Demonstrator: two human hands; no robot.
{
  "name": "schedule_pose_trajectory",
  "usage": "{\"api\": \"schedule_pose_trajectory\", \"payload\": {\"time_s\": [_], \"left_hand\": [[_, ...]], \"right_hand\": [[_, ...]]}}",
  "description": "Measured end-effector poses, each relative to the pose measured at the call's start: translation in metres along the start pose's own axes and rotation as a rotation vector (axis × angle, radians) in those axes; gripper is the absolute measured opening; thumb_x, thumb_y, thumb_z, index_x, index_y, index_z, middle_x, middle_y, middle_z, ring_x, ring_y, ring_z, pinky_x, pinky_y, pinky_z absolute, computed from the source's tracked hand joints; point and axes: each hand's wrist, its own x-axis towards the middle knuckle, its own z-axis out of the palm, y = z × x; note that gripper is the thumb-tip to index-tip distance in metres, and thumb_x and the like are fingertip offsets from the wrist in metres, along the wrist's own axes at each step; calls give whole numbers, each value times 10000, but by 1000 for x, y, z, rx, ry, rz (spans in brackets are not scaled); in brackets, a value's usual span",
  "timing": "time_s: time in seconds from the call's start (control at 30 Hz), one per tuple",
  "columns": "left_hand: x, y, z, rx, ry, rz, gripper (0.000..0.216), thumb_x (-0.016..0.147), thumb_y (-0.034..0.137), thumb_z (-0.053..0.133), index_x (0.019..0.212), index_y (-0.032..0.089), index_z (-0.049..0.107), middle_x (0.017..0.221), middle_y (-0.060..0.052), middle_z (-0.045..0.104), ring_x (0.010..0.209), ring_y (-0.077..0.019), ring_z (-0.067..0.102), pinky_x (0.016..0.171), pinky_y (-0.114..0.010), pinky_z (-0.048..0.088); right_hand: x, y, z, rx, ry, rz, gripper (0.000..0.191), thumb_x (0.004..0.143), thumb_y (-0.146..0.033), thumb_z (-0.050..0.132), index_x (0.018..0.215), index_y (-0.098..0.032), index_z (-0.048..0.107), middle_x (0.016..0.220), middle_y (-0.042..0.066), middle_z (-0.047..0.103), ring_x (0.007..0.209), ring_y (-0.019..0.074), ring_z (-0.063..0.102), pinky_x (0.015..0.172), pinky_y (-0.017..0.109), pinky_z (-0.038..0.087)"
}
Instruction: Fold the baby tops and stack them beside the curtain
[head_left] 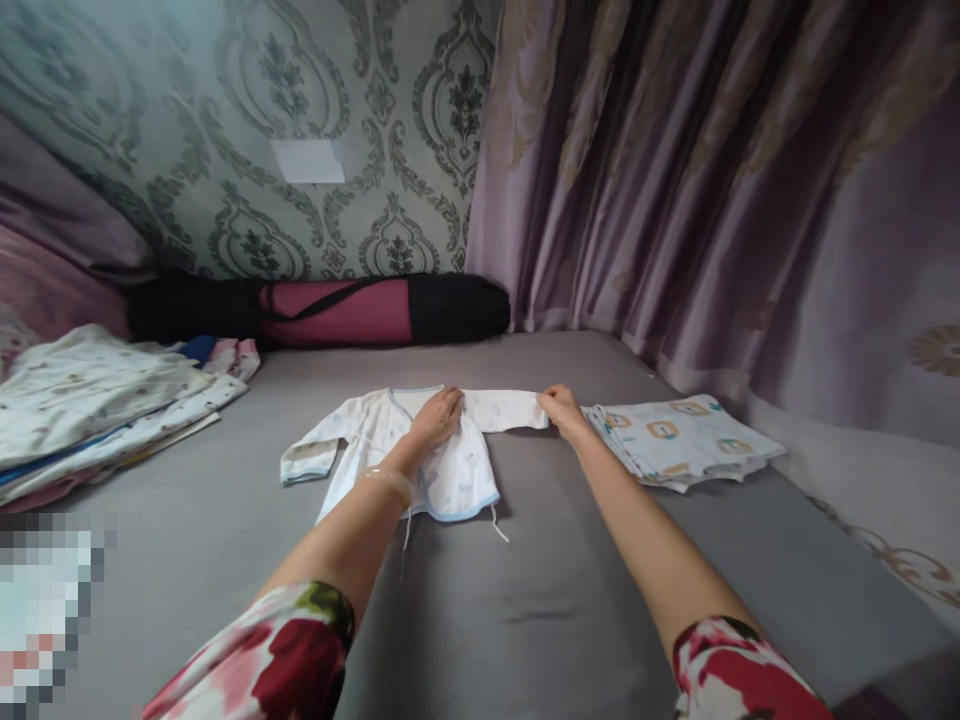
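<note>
A small white baby shirt [457, 475] with pale blue trim and thin ties lies spread on the grey surface [525, 600]. My left hand [436, 417] rests flat on the shirt near its neckline, fingers stretched out, a pale bangle on the wrist. My right hand [561, 408] is closed on the cuff end of the shirt's right sleeve [506, 410], which is stretched out sideways. The shirt's other sleeve [315, 455] lies loose to the left.
A folded stack of printed cloths [686, 440] lies just right of my right hand. A heap of light garments [97, 410] sits at far left. A black and maroon rolled bag [337, 310] lies along the patterned wall. Purple curtains [712, 200] hang at right.
</note>
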Motion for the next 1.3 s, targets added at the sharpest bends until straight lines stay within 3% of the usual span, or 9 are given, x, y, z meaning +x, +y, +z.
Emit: {"api": "schedule_pose_trajectory", "payload": {"time_s": [0.17,0.27,0.57,0.7,0.8,0.9,1.07,1.17,1.3], "left_hand": [[-3,7,-2,113,-65,-10,534,994,437,283,1371,110,474,1458,-169,462,1381,-246,386,1159,-380,276],[-4,9,-2,160,-97,-11,562,978,457,325,1416,120,429,1494,-169,419,1410,-262,344,1165,-397,252],[-5,11,-5,157,-150,-40,502,960,293,341,1440,184,436,1540,-129,361,1431,-271,304,1161,-427,250],[-6,14,-6,130,-126,-51,522,986,433,316,1411,176,474,1526,-150,376,1429,-280,308,1161,-435,247],[-7,14,-5,136,-112,-23,624,939,574,382,1408,172,473,1524,-167,373,1430,-305,300,1160,-443,245],[-6,13,-5,169,-143,-31,611,924,489,456,1447,176,416,1541,-164,346,1434,-306,294,1161,-447,245],[-4,15,-10,170,-201,-68,603,920,460,468,1457,191,412,1554,-149,326,1442,-302,279,1167,-436,232],[-4,15,-11,159,-191,-63,664,915,592,421,1447,194,429,1548,-149,338,1432,-310,296,1165,-435,232],[-4,14,-10,138,-184,-68,712,899,649,407,1442,190,434,1547,-151,337,1437,-308,284,1171,-422,212]], "right_hand": [[0,3,7,-86,129,-27,435,871,-118,354,1282,-141,495,1164,144,650,1072,225,614,867,296,470],[-6,5,9,-254,134,-119,466,901,-78,291,1339,-141,437,1287,166,579,1138,227,591,897,302,454],[-13,3,11,-558,182,4,439,919,-47,241,1192,-136,574,1169,218,609,1062,280,628,802,356,478],[-14,-15,17,-611,253,-69,461,930,-67,228,1185,-94,611,1212,263,597,1141,333,569,913,454,430],[-20,-42,40,-538,72,-365,481,947,-90,234,1303,-121,555,1378,203,529,1297,286,458,1041,432,350],[-25,-65,68,-405,-169,-539,490,1002,-248,242,1443,-124,416,1534,123,377,1427,221,292,1148,367,227],[-25,-63,81,-377,-286,-408,661,1011,-454,118,1516,-56,270,1594,138,231,1481,236,149,1190,408,95],[-22,-41,64,-467,-249,-340,653,1006,-472,117,1531,-111,259,1602,121,215,1483,259,127,1182,484,65],[-20,-10,40,-595,-110,-242,570,1007,-422,192,1513,-195,325,1573,138,292,1450,294,225,1150,515,131]]}}
